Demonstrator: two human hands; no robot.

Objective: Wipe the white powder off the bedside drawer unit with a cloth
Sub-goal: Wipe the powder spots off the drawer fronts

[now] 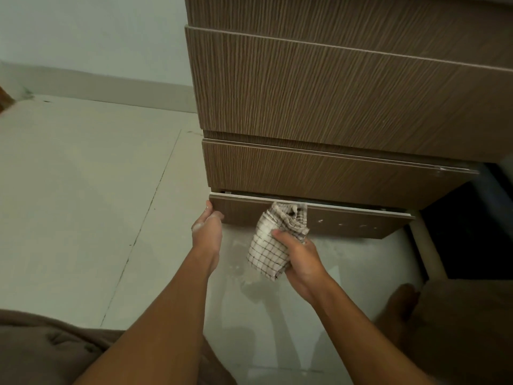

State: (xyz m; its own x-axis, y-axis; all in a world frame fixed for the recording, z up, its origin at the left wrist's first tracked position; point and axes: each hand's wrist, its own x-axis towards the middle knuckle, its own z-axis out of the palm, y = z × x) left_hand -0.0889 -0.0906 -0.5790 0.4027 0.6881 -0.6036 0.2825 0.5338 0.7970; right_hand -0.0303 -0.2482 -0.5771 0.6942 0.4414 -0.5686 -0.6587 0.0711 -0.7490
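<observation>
- So, far left and bottom left there's a brownish soft fabric [41, 345], rumpled, can't tell what it is exactly.
- The floor [83, 190] is pale matte tile with thin dark grout lines, and a plain light wall [83, 37] with a low skirting strip runs behind it.
- Two bare forearms come up from the bottom edge, one per hand.
- The left hand [206, 232] is curled around the left end of the bottom drawer front [347, 222], fingers hooked over that edge, so it's gripping the panel itself. White powder dusts its knuckles and thumb.
- There's a smear of white powder [249, 273] on the floor right below the hands too.
- One cloth [273, 245]: white with a thin dark check grid, bunched up and creased. Its top end is pressed against the upper edge of the bottom drawer front, roughly a third of the way along.
- The right hand [298, 255] is closed tight around the lower half of that cloth, thumb on top.
- The bedside drawer unit [333, 93] shows three drawer fronts stacked, brown wood-look laminate with fine ribbed grain. The bottom one is pulled out a bit, with a pale edge strip and a few small white specks on its face to the right of the cloth.
- No readable writing or logos anywhere.
- Far right there's a dark gap beside the unit and a blurry foot [402, 301] on the floor.
</observation>
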